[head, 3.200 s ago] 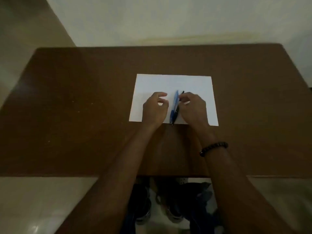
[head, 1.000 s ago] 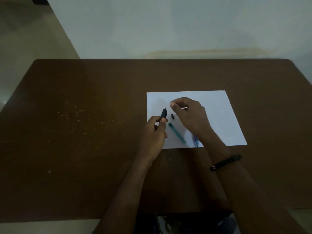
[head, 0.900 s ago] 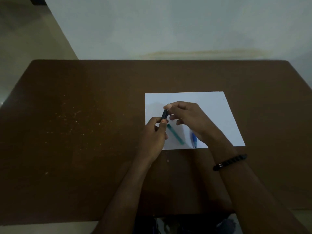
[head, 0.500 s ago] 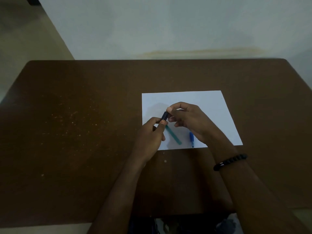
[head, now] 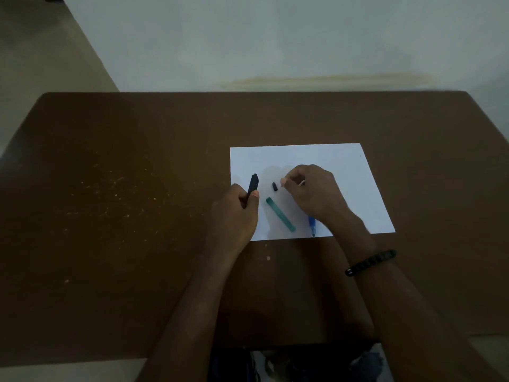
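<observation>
The brown counter (head: 137, 188) carries a white sheet of paper (head: 344, 166) right of its middle, probably laid there so small pen parts show up and do not roll away. At the sheet's left edge the left hand (head: 237, 213) curls its fingers round the near half of a dark pen barrel (head: 253, 184). The barrel's far end points up and is free, which looks like a way of offering that end for a part to go in. Just right of it on the paper lies a small black cap (head: 274, 186). Nearer lies a slanted teal tube (head: 281, 214), and both seem parked within reach. The right hand (head: 314, 194) is over the middle of the sheet, fingers curled and pinching a thin pale piece (head: 302, 183). I cannot tell what it is, perhaps the refill. A blue pen (head: 312, 226) lies at the near edge, partly under that wrist, which wears a dark beaded bracelet (head: 370, 262).
</observation>
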